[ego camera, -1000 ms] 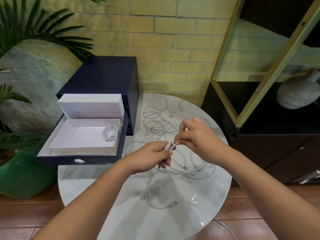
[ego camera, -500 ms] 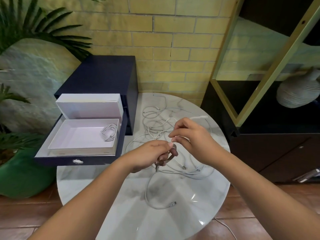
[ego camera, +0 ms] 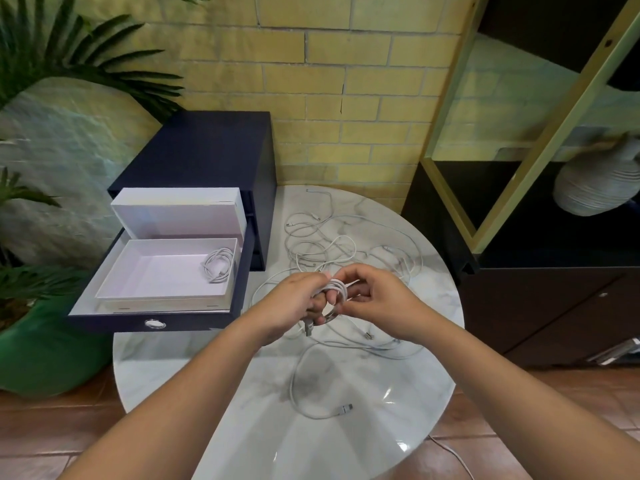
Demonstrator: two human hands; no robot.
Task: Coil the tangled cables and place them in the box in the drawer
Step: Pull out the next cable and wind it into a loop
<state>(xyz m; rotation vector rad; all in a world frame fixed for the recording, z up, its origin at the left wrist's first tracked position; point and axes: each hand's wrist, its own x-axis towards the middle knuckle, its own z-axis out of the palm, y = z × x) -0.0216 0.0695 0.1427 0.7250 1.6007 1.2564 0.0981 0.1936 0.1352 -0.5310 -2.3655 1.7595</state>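
Observation:
Over the middle of the round marble table [ego camera: 242, 427], my left hand [ego camera: 294, 306] holds a small coil of white cable [ego camera: 337, 287] wound around its fingers, a plug end hanging below. My right hand [ego camera: 377, 303] pinches the same cable beside the coil. Several tangled white cables [ego camera: 322, 244] lie loose on the table behind and below my hands, one end [ego camera: 346, 407] lying near the front. A white open box [ego camera: 162, 271] sits in the pulled-out dark blue drawer [ego camera: 152, 323], with one coiled cable [ego camera: 218, 265] in its right corner.
The dark blue drawer cabinet [ego camera: 201, 150] stands at the table's back left against a brick wall. A green plant pot [ego camera: 41, 348] sits at the left. A dark shelf unit [ego camera: 536, 289] with a ribbed vase [ego camera: 595, 185] stands right.
More white cable now lies wound around my left fingers as a visible coil. My right hand has swung round the coil to its right side.

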